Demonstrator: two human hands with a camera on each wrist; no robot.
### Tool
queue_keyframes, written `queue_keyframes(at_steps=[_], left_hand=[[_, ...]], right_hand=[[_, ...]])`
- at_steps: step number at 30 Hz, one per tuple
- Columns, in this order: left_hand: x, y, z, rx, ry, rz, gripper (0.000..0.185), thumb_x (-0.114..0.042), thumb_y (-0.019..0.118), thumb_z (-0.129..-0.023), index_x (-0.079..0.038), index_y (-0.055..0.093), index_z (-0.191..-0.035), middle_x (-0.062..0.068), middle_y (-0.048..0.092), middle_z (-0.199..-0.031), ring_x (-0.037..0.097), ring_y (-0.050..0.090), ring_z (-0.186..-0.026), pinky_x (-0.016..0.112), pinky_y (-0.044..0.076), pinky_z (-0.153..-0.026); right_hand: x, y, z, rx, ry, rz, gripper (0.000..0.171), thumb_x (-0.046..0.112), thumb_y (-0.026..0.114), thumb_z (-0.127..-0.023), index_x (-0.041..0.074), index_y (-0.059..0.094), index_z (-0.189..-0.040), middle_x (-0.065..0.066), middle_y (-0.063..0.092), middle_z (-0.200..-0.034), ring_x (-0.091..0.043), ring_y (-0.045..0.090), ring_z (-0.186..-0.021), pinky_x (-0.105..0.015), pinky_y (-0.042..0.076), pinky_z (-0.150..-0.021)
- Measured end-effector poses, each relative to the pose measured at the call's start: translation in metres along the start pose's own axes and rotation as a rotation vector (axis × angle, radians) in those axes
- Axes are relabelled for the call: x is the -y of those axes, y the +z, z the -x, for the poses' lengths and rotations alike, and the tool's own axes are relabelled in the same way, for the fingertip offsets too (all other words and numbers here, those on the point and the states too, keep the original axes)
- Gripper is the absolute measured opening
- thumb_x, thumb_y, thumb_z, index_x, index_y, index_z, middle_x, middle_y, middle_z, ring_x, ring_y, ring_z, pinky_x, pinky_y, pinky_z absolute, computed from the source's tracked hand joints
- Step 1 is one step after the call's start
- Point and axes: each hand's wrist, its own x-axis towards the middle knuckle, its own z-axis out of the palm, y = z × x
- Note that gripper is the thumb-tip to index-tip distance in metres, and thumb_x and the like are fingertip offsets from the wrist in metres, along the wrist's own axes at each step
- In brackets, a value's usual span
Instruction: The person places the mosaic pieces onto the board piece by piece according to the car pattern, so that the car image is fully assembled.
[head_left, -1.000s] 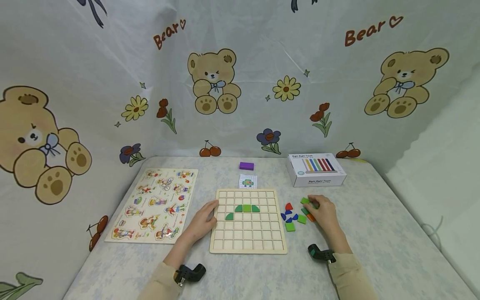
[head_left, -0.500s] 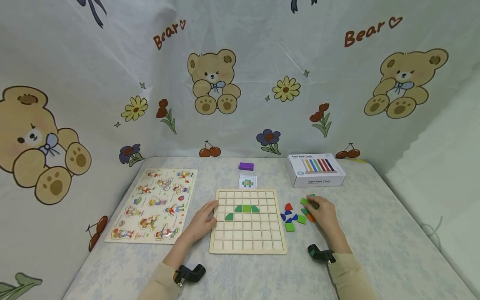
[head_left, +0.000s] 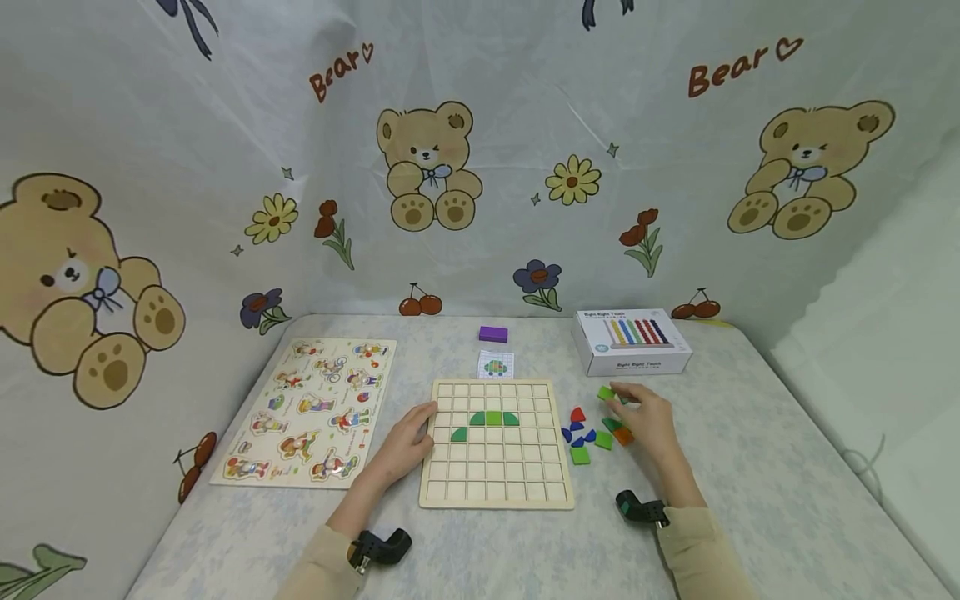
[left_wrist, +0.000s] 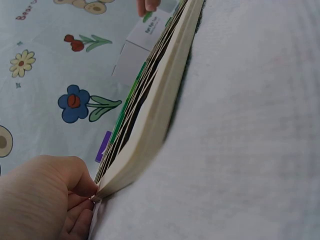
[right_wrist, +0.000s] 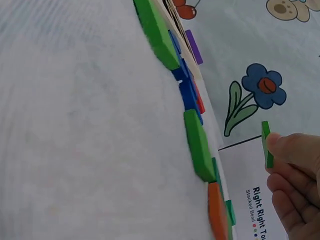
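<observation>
- Green tile (head_left: 606, 392), pinched in the grip of the right hand (head_left: 647, 419), is lifted just above the bench (head_left: 750, 467), right of the wooden grid board (head_left: 497, 483).
- Left hand (head_left: 405, 442) rests on the board's left edge, fingers curled against it, steadying it.
- Judged step: picking up a piece; next it likely needs carrying to a free cell beside the green shapes (head_left: 492, 417) already set.
- Tile stands on edge in the right wrist view (right_wrist: 267, 144), long axis roughly upright.
- Loose pieces (head_left: 581, 435) lie nearby.
</observation>
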Motion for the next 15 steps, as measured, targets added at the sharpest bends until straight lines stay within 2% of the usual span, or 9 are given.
queue_keyframes(at_steps=[3, 6, 8, 12, 15], left_hand=[[0.0, 0.001, 0.0, -0.001, 0.002, -0.004, 0.058, -0.001, 0.053, -0.087, 0.002, 0.038, -0.143, 0.016, 0.037, -0.145, 0.03, 0.03, -0.135, 0.043, 0.028, -0.108], [0.001, 0.001, 0.0, -0.004, 0.01, -0.01, 0.058, -0.001, 0.052, -0.086, 0.003, 0.038, -0.143, 0.016, 0.037, -0.145, 0.03, 0.03, -0.135, 0.043, 0.028, -0.108], [0.001, 0.001, 0.0, -0.003, 0.013, -0.011, 0.058, -0.001, 0.052, -0.086, 0.003, 0.037, -0.143, 0.017, 0.037, -0.145, 0.03, 0.03, -0.135, 0.043, 0.028, -0.108], [0.001, 0.001, 0.0, -0.001, 0.011, -0.006, 0.058, -0.002, 0.052, -0.086, 0.002, 0.038, -0.143, 0.016, 0.037, -0.145, 0.03, 0.03, -0.135, 0.043, 0.028, -0.108], [0.0, 0.001, 0.0, -0.004, 0.01, -0.002, 0.058, -0.002, 0.052, -0.086, 0.002, 0.038, -0.143, 0.016, 0.037, -0.145, 0.03, 0.03, -0.135, 0.044, 0.028, -0.108]], right_hand=[[0.008, -0.003, -0.002, -0.015, -0.035, 0.012, 0.036, 0.022, 0.07, -0.086, 0.003, 0.066, -0.116, -0.016, 0.065, -0.11, -0.033, 0.058, -0.1, -0.048, 0.049, -0.078], [0.018, -0.005, -0.003, -0.014, -0.061, 0.012, 0.036, 0.023, 0.071, -0.085, 0.004, 0.067, -0.115, -0.015, 0.065, -0.109, -0.032, 0.058, -0.099, -0.048, 0.05, -0.078], [0.026, -0.006, -0.004, -0.003, -0.076, -0.018, 0.036, 0.022, 0.071, -0.085, 0.003, 0.066, -0.115, -0.016, 0.064, -0.109, -0.033, 0.057, -0.1, -0.051, 0.047, -0.083], [0.041, -0.004, -0.003, -0.008, -0.122, -0.062, 0.035, 0.021, 0.072, -0.084, 0.003, 0.067, -0.114, -0.014, 0.065, -0.108, -0.031, 0.057, -0.098, -0.053, 0.048, -0.078], [0.052, -0.001, -0.003, -0.023, -0.196, -0.093, 0.033, 0.015, 0.073, -0.082, 0.0, 0.068, -0.111, -0.014, 0.066, -0.105, -0.032, 0.058, -0.095, -0.054, 0.048, -0.075]])
